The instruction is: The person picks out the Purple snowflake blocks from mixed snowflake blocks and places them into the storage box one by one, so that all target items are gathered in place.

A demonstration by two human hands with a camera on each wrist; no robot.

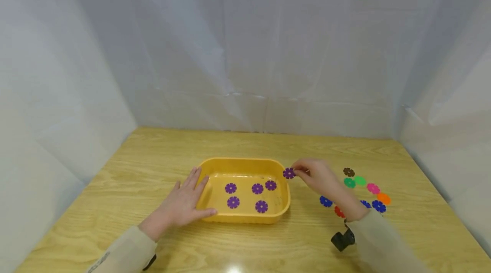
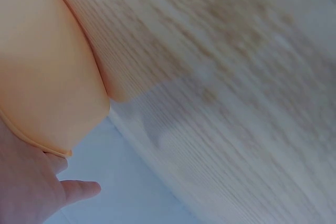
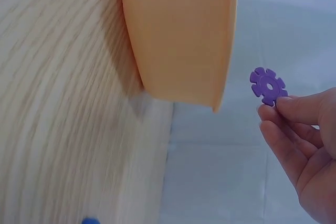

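Your right hand (image 1: 320, 177) pinched a purple disc (image 1: 289, 173) by its edge between thumb and fingertips (image 3: 286, 106), the other fingers loosely curled, and held it in the air just beside the right rim of the yellow tub (image 1: 245, 163). That grip looked thin to me: only one edge of the disc was caught, so it could have slipped or twisted free, landed on the table (image 1: 161, 153) outside the tub, or struck the rim and bounced away. Your left hand (image 1: 185, 202) lay flat and open against the tub's left wall, fingers straight, holding nothing. Five purple discs (image 1: 257, 188) lay inside on the tub floor. Behind your right wrist, the loose discs (image 1: 359, 181) of other colours sat near enough for your sleeve (image 1: 377, 230) to brush and scatter them.
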